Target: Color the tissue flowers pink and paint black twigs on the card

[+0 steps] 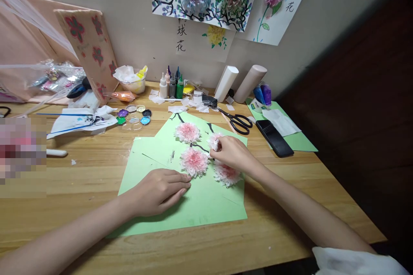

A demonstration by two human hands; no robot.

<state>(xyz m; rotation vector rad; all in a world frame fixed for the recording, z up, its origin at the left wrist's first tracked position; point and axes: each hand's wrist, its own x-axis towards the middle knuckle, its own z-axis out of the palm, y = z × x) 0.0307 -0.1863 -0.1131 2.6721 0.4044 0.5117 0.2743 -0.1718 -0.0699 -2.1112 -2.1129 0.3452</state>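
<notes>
Green paper sheets (148, 206) lie on the table and bear dark painted branches and several pink-and-white paper flowers. My left hand (159, 191) rests flat on the paper, fingers stretched out, its fingertips by the lower edge of one paper flower (194, 161). With thumb and fingers pinched together, my right hand (234, 152) grips the small upper-right paper flower (213, 140), which is partly covered by the fingers. Beneath that wrist another flower (227, 174) shows in part. A fourth-position bloom (187, 132) sits at the upper left of the group.
Black-handled scissors (238, 121) and a black phone (274, 137) lie right of the paper. Paint bottles (171, 86), scraps and two tubes (250, 84) stand along the wall. Paint pots (134, 114) and a stained tissue (84, 120) are at the left.
</notes>
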